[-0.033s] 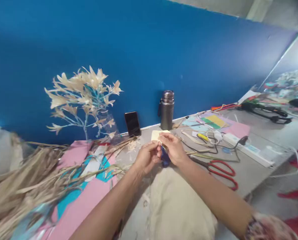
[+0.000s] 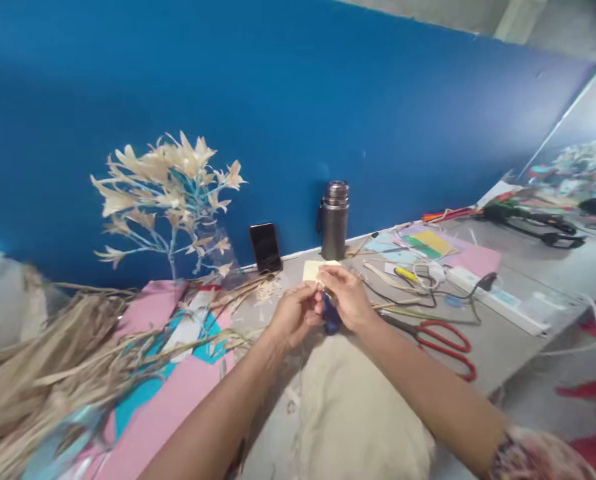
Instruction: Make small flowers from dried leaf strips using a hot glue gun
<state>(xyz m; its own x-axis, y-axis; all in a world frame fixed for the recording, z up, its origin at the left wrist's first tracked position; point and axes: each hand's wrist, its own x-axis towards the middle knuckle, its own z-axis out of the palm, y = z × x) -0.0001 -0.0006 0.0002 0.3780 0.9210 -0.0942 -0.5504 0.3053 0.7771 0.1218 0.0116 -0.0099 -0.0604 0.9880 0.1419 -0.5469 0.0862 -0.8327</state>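
Observation:
My two hands meet in the middle, above my lap. My left hand (image 2: 294, 315) and my right hand (image 2: 349, 298) are both closed in a pinch on a small pale yellow piece (image 2: 313, 269) that sticks up behind the fingers. Just below, between the two palms, a small blue object (image 2: 331, 321) shows. Which hand holds it I cannot tell.
Red-handled scissors (image 2: 444, 343) lie right of my hands, by cables and a white power strip (image 2: 498, 298). A dark flask (image 2: 334, 220) and a phone (image 2: 265, 248) stand against the blue wall. A straw flower branch (image 2: 171, 193), dried straw (image 2: 53, 363) and pink sheets (image 2: 178, 393) fill the left.

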